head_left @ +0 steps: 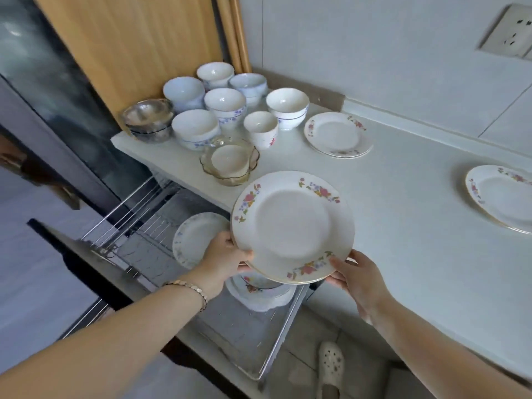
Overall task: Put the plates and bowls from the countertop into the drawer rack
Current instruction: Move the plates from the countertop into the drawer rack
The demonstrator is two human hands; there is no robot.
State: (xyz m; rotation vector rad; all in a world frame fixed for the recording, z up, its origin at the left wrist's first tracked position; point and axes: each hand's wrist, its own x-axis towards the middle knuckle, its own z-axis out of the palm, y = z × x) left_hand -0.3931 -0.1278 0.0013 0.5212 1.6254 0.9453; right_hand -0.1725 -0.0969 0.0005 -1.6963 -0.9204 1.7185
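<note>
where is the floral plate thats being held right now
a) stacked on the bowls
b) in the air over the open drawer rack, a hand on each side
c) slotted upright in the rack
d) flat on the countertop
b: the left hand and right hand grip opposite edges of the floral plate, which hangs off the countertop edge, above the drawer rack.
</note>
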